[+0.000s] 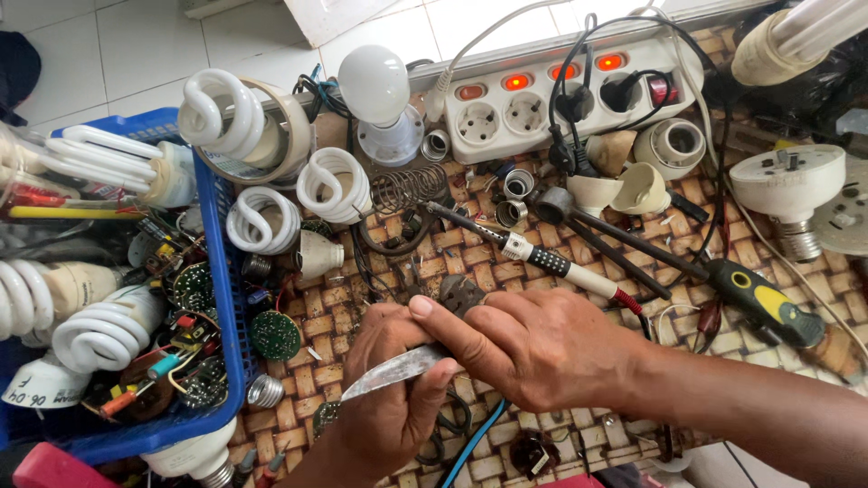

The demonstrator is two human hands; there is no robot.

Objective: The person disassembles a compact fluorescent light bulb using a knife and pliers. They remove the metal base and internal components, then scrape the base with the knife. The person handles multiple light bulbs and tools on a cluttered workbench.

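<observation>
A worn knife blade (pixel 398 369) is gripped in the closed right hand (pixel 533 348), thumb pressed along its back, while the left hand (pixel 389 398) is curled shut from below around a small dark part (pixel 461 294), only the top of which shows above the fingers; what kind of part it is cannot be told. Both hands are held together over a woven-pattern table (pixel 470 248), near its front edge and just beside a blue plastic basket (pixel 221 271) filled with spiral lamp tubes and green circuit boards. A loose round circuit board (pixel 275 335) and a metal lamp base (pixel 265 390) are seen on the table between the basket and the hands. A slim probe with a white and black handle (pixel 542 259) and a screwdriver with a yellow and black handle (pixel 768 303) are laid out behind the hands, with a white power strip (pixel 551 95), its red switches lit, further back beside a round white bulb (pixel 375 86). The work in hand is judged to be scraping or prying at the held part with the blade; a steady hold below and a short, controlled stroke kept away from the fingers would be called for next
</observation>
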